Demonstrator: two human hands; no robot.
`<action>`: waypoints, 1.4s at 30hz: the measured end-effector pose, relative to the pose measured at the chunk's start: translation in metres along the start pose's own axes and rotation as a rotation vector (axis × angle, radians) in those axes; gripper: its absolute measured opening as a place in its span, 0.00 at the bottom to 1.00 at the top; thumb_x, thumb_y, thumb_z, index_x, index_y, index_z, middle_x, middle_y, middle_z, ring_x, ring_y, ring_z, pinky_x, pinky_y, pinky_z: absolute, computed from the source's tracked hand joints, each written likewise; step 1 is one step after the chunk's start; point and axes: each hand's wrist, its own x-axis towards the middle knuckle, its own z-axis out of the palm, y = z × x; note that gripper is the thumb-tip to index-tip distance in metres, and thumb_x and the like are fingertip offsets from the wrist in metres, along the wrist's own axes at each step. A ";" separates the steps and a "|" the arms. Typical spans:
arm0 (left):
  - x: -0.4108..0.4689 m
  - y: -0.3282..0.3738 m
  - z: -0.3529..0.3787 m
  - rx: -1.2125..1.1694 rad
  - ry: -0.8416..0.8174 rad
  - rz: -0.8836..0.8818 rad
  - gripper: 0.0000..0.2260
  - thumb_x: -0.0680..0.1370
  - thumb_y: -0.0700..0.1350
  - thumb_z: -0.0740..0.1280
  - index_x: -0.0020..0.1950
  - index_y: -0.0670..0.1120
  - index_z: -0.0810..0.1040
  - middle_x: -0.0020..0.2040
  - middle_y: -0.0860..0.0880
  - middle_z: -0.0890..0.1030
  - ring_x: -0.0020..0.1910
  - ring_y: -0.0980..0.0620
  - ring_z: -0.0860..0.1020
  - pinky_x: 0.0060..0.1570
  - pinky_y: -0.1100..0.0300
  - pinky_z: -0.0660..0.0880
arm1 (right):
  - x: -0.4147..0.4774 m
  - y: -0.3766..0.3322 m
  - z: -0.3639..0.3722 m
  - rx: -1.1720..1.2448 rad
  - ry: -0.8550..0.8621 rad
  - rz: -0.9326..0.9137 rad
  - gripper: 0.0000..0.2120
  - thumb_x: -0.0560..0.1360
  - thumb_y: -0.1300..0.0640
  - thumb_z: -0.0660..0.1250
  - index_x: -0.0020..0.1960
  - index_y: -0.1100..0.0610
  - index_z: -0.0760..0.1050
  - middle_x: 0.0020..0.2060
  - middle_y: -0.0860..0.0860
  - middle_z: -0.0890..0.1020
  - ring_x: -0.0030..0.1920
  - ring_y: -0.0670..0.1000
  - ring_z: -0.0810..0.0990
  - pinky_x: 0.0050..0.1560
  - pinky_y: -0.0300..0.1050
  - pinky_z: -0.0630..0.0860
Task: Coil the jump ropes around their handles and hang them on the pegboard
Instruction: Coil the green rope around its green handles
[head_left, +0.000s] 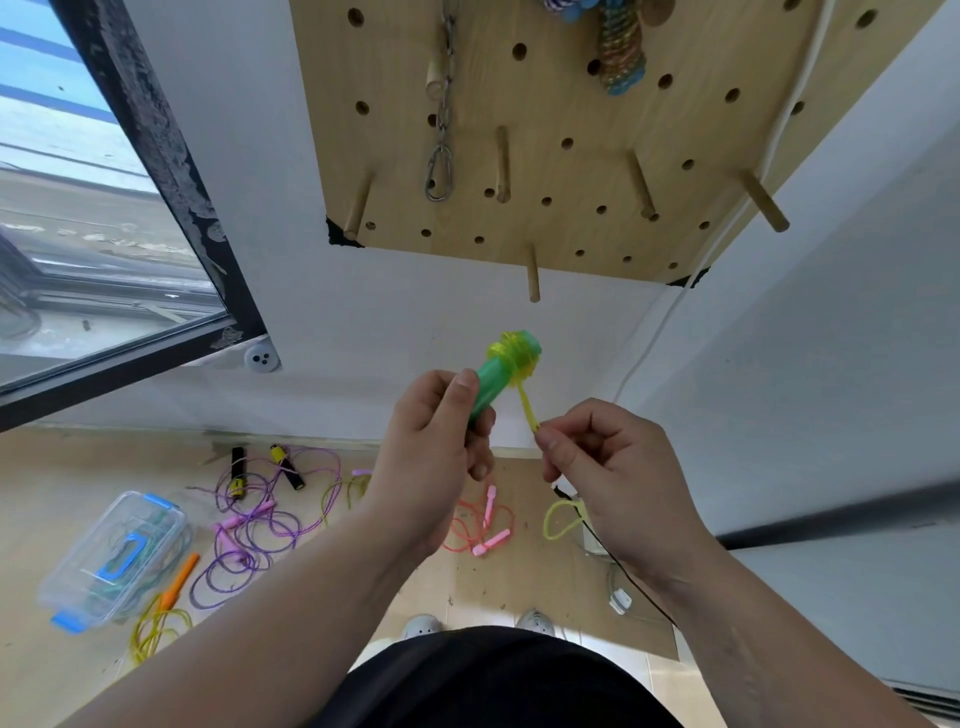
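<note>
Right hand (613, 467) thumb and forefinger pinch the free end of the yellow rope (525, 410). At its 9 o'clock, the left hand (431, 452) curls round the green handle (485, 392), whose top carries the coils. The pegboard (571, 176) hangs at 12 o'clock, and a tangle of purple jump ropes (249, 540) lies at 8 o'clock.

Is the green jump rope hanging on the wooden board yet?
No, the left hand grips its green handle below the pegboard, and the right hand pinches the yellow rope by its loose end.
</note>
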 end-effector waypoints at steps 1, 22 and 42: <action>0.000 -0.001 0.000 0.000 0.009 -0.009 0.11 0.86 0.46 0.58 0.50 0.39 0.72 0.36 0.45 0.75 0.26 0.54 0.65 0.30 0.56 0.67 | 0.000 0.002 -0.001 -0.022 -0.004 -0.010 0.09 0.77 0.63 0.71 0.40 0.53 0.81 0.30 0.51 0.82 0.33 0.45 0.80 0.37 0.32 0.73; -0.006 -0.011 -0.040 0.846 -0.541 -0.112 0.11 0.84 0.50 0.63 0.44 0.47 0.74 0.30 0.56 0.75 0.25 0.59 0.67 0.28 0.64 0.65 | 0.055 -0.006 -0.019 -0.717 -0.584 0.041 0.09 0.78 0.51 0.72 0.41 0.53 0.83 0.34 0.49 0.81 0.34 0.42 0.75 0.37 0.37 0.72; -0.005 -0.002 -0.020 -0.141 -0.157 -0.246 0.13 0.86 0.47 0.57 0.42 0.47 0.66 0.31 0.46 0.67 0.29 0.51 0.57 0.30 0.57 0.53 | -0.001 0.031 0.003 -0.142 -0.068 0.088 0.10 0.80 0.60 0.68 0.43 0.52 0.84 0.31 0.48 0.82 0.32 0.41 0.77 0.38 0.34 0.72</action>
